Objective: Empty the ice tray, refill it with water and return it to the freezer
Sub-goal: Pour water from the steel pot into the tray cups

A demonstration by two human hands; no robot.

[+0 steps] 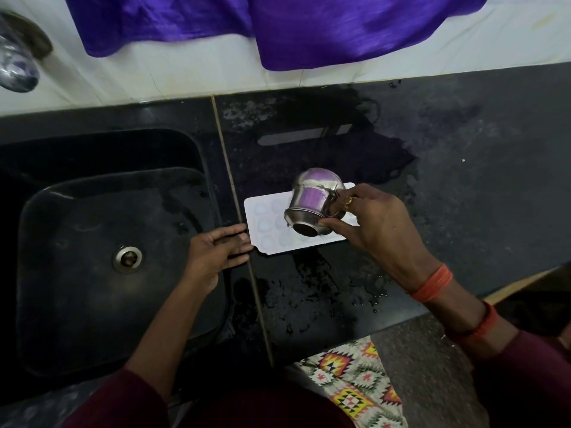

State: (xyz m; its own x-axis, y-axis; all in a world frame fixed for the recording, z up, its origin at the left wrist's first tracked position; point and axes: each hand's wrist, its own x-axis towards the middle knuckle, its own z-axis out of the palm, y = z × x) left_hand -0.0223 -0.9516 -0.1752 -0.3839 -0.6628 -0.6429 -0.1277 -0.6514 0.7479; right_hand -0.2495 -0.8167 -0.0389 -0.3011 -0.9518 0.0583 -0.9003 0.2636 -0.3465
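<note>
above: steel cup [312, 202] tilted over white ice tray [268, 217].
right hand [375, 225] grips cup; left hand [216, 251] fingers straight, touching tray's end on wet tabletop [463, 180].

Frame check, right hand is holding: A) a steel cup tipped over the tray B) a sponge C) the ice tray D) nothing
A: the right hand grips the steel cup, tilted above the white ice tray on the counter; the left hand touches the tray's end.
</note>
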